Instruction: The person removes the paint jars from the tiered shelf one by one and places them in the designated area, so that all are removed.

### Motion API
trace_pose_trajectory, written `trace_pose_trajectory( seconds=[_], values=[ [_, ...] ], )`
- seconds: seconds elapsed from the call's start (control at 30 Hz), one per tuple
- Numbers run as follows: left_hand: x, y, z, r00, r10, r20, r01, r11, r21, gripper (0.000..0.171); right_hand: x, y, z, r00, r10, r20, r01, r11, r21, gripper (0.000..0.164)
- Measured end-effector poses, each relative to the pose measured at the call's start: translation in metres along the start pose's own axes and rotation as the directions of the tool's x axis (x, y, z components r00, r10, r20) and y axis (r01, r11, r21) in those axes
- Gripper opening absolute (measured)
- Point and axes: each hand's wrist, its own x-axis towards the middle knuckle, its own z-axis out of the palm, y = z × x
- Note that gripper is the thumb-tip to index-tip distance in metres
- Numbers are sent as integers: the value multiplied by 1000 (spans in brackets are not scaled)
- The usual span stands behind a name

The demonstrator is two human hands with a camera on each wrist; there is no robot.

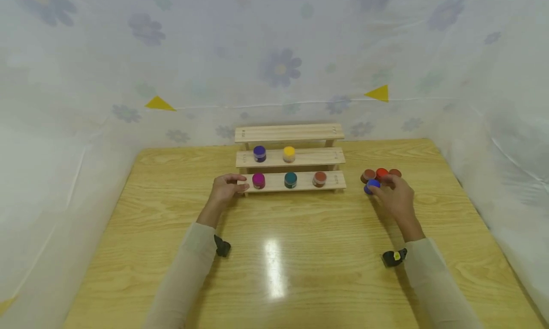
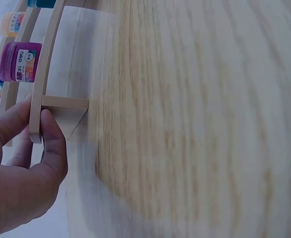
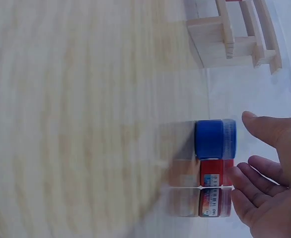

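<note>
A three-step wooden rack (image 1: 309,158) stands at the back of the table with several paint jars on it. The lowest step bears a magenta jar (image 1: 259,180), a teal jar (image 1: 290,179) and a brown jar (image 1: 320,179). On the middle step are a purple-blue jar (image 1: 259,153) and a yellow jar (image 1: 289,154). My left hand (image 1: 225,190) pinches the left end of the lowest step between thumb and fingers. Right of the rack, my right hand (image 1: 396,198) reaches over a blue jar (image 3: 212,139), thumb and fingers spread apart near its lid; contact is unclear.
Beside the blue jar stand a red jar (image 1: 381,173) and two brownish-red jars, one at the left (image 1: 368,176) and one at the right (image 1: 395,173). A flowered cloth (image 1: 280,69) hangs behind the wooden table (image 1: 317,252). Two yellow triangles mark the cloth.
</note>
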Motion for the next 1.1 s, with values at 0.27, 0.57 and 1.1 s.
trace_pose_trajectory(
  seconds=[0.27,0.57,1.1],
  values=[
    [-2,2,-2,1000,-7,2,7,1000,11,28,5,-4,0,997,-51,-53,55,995,88,53],
    [0,3,-1,1000,-2,0,2,1000,28,29,7,-16,5,982,-127,-137,130,992,9,46],
    [-1,3,0,1000,8,-5,-8,1000,3,28,22,-56,27,958,-233,-165,246,967,66,45]
  ],
)
